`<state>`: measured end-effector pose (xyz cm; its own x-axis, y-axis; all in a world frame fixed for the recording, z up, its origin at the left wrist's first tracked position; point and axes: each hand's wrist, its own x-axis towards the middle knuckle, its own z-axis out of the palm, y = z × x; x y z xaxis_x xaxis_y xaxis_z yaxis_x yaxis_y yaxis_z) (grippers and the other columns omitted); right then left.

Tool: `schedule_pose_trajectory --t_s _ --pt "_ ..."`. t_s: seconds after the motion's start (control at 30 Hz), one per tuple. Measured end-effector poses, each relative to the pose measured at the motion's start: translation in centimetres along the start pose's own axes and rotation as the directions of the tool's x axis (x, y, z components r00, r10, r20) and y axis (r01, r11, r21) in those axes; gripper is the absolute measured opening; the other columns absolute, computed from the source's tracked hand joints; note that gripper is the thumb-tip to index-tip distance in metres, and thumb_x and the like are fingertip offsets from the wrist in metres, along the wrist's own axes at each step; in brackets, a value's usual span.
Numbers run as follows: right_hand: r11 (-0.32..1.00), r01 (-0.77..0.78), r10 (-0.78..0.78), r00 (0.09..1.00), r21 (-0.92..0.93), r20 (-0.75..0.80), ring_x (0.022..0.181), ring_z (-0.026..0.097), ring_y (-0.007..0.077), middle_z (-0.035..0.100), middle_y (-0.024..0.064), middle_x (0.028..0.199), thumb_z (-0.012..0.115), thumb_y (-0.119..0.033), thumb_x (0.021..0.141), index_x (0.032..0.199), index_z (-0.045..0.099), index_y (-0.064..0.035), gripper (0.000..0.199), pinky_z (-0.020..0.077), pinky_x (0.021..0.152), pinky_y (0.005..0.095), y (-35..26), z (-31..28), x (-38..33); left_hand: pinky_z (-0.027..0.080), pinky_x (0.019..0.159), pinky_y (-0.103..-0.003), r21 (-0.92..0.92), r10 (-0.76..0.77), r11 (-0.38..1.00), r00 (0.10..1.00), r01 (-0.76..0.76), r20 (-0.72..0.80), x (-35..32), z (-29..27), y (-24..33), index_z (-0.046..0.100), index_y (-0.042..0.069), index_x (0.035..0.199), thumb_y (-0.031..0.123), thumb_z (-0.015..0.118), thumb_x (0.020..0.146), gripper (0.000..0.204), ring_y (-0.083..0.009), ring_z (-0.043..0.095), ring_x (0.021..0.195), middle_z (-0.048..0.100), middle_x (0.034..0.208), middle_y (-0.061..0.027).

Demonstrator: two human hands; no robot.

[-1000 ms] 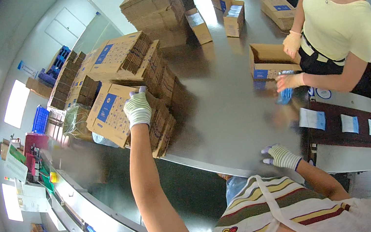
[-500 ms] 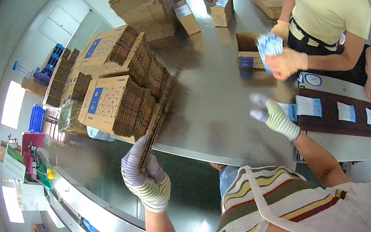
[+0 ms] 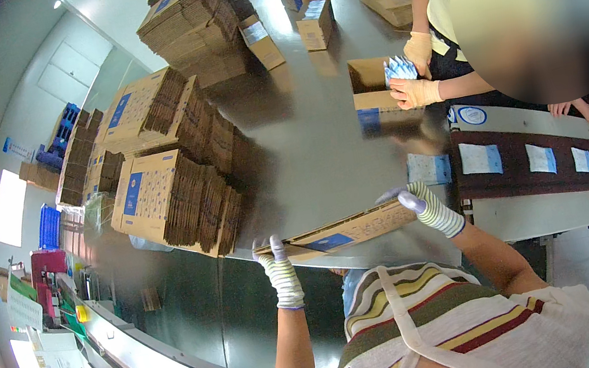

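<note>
A flat, folded cardboard box (image 3: 358, 231) with a blue patch lies stretched across the front of my body, above the near table edge. My left hand (image 3: 279, 269), in a striped knit glove, is closed on its left end. At the opposite end my right hand (image 3: 431, 207), gloved alike, grips the corner with its fingers. To the left stands a stack of folded cardboard boxes (image 3: 154, 193). Blue-and-white packets (image 3: 430, 169) lie on the table just beyond my right hand.
Across the metal table (image 3: 295, 144), a co-worker's gloved hands (image 3: 419, 87) hold packets at an open carton (image 3: 366, 77). A dark conveyor belt (image 3: 513, 159) carries spaced packets at the right. Filled cartons (image 3: 315, 21) and a tall cardboard stack (image 3: 193, 32) stand farther back.
My left hand has brought the folded box rightward from beside the stack. My right hand, empty before, now grips its other end. The co-worker's packets have moved down into the open carton.
</note>
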<state>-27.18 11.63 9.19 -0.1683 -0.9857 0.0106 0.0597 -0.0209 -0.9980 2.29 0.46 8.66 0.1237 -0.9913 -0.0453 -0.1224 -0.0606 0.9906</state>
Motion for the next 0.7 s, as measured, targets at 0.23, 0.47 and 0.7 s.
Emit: schedule_pose_trajectory --t_s 0.23,0.47,0.7 --pt "0.956 0.113 -0.186 0.947 -0.27 -0.264 0.112 0.05 0.0238 0.053 0.0159 0.123 0.054 -0.03 0.089 0.13 0.044 -0.0021 0.051 0.0382 0.097 0.033 1.8 -0.3 2.5 0.047 0.08 -0.032 -0.057 -0.117 0.982 0.824 0.178 0.555 0.9 0.0 -0.2 0.032 0.004 0.127 0.015 0.059 0.083 0.053 -0.0203 0.055 0.09 0.053 0.106 -0.0131" --pt "0.298 0.219 -0.122 0.974 -0.929 0.19 0.106 0.05 0.0355 0.053 0.0223 0.115 0.057 -0.029 0.083 0.119 0.051 0.0032 0.048 0.0381 0.097 0.0418 1.7 1.9 3.3 0.046 0.089 -0.041 0.713 -0.004 0.59 0.882 -0.379 0.472 1.8 0.5 -3.9 0.031 0.004 0.135 0.012 0.062 0.074 0.069 -0.0414 0.053 0.104 0.052 0.116 -0.0263" --pt "0.264 0.265 0.209 0.923 -0.927 0.323 0.108 0.051 0.0374 0.061 0.0208 0.104 0.039 -0.045 0.089 0.099 0.064 0.002 0.054 0.0395 0.095 0.0426 1.2 2.4 4.6 0.05 0.074 -0.046 0.858 0.17 0.332 0.919 -0.393 0.355 -1.1 2.9 1.7 0.037 -0.001 0.127 0.034 0.057 0.081 0.061 -0.0426 0.058 0.088 0.053 0.106 -0.0285"
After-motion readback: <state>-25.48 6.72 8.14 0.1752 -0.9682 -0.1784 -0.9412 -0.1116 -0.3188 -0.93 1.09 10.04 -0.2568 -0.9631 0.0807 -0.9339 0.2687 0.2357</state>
